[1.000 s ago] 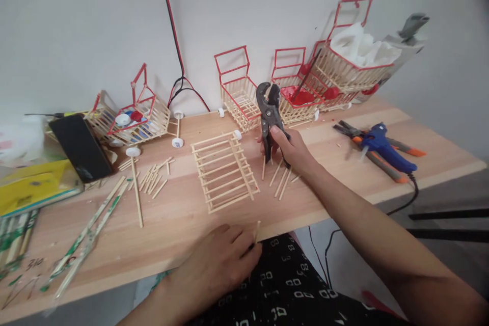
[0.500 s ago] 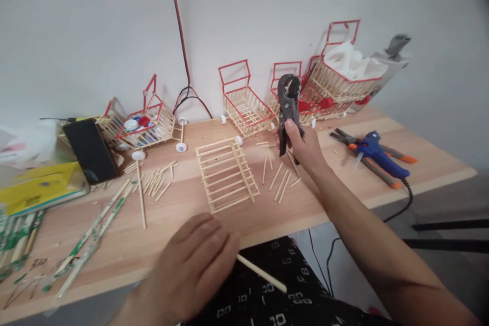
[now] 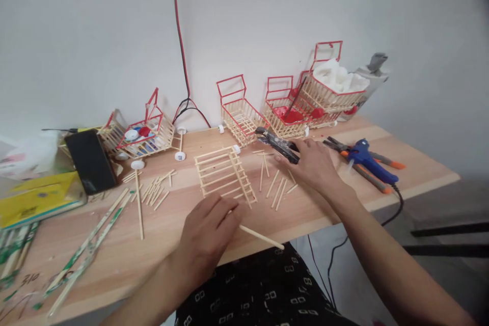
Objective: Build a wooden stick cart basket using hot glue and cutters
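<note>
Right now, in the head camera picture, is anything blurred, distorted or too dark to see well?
In the head view the light is soft and even, with weak shadows; the table edge bows from wide-angle distortion; the upper right corner darkens; the left hand and its wooden stick look slightly soft; the cutting pliers under the right hand stay readable.

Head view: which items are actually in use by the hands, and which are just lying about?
In use:
left hand holding a long stick
right hand on the black cutter
stick frame and cut sticks between the hands

Lying about:
blue glue gun
finished carts by the wall
phone
wrapped chopsticks
</note>
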The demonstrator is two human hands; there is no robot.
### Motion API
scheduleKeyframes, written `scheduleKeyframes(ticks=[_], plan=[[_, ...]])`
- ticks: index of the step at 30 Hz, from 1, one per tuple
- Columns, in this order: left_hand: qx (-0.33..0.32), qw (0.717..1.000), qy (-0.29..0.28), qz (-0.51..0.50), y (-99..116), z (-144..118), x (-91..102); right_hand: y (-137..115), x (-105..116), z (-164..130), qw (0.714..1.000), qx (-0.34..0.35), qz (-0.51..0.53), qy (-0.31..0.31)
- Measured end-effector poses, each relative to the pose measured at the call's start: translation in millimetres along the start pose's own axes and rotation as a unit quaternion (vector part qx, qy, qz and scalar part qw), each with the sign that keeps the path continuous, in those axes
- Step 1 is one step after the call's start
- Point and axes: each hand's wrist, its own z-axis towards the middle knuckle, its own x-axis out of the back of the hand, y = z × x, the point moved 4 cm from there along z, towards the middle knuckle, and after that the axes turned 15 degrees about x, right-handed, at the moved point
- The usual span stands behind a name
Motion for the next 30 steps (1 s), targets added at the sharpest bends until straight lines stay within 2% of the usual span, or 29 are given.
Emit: scheduleKeyframes(ticks=[4,7,9,13,17,19,22,26,30], plan=[[0.065,0.995,0.062,0.036,-22,11,16.3,3,3,-14,0.999,0.052,-0.012,-0.003],[0.148,0.982,0.102,0.062,-48,23,31.3,6,-2,-26,0.996,0.083,-0.013,-0.029],[0.219,0.967,0.123,0.046,-67,32,37.3,9,-9,-31,0.995,0.093,-0.009,-0.045],[0.349,0.931,0.108,-0.017,-102,45,30.5,13,-17,-37,0.989,0.132,0.011,-0.059],[0.409,0.9,0.098,-0.116,-125,49,11.4,-2,6,-38,0.984,0.164,0.063,-0.014],[0.425,0.883,0.098,-0.174,-131,46,2.1,-22,21,-41,0.974,0.182,0.131,0.014],[0.438,0.862,0.095,-0.238,-133,41,-7.0,-60,30,-48,0.949,0.196,0.246,0.003],[0.443,0.849,0.083,-0.275,-129,36,-10.6,-96,17,-53,0.934,0.188,0.303,0.006],[0.443,0.848,0.078,-0.28,-125,33,-12.5,-104,2,-50,0.932,0.184,0.312,0.033]])
